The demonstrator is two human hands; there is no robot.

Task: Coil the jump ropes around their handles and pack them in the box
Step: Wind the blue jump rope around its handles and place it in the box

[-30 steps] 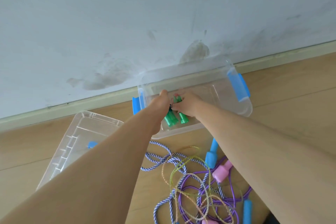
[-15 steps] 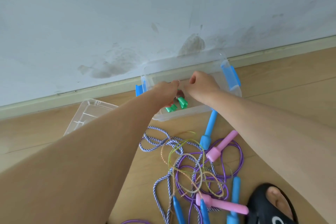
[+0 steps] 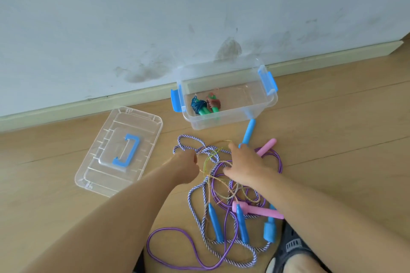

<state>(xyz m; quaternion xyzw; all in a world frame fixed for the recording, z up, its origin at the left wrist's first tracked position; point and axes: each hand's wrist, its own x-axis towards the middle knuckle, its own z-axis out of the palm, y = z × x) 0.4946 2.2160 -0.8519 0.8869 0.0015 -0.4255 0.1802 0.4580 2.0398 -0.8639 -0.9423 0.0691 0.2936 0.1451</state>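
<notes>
Progress is partial: two coiled ropes [image 3: 205, 105] with green handles already lie in the left end of the clear box [image 3: 261, 108], which sits open on the floor by the wall, its lid [image 3: 104, 162] flat on the floor to the left. Rest of the job is still loose, a tangle of ropes [image 3: 221, 186] on the floor just in front of the box: striped blue-white rope, purple rope, thin yellowish cord, with blue handles [image 3: 228, 224] and pink handles [image 3: 258, 210] scattered through it, none of these coiled yet. Looks like three ropes left to wind and pack, count not certain in the knot. Both arms reach forward and down into the pile. Left hand [image 3: 185, 167] is fisted at the near end of the striped loop, seems to pinch the striped rope or the thin cord, can't tell which. Right hand [image 3: 243, 167] lies palm down over the purple loops, fingers [image 3: 231, 146] loosely spread, touching the ropes but gripping nothing I can see
</notes>
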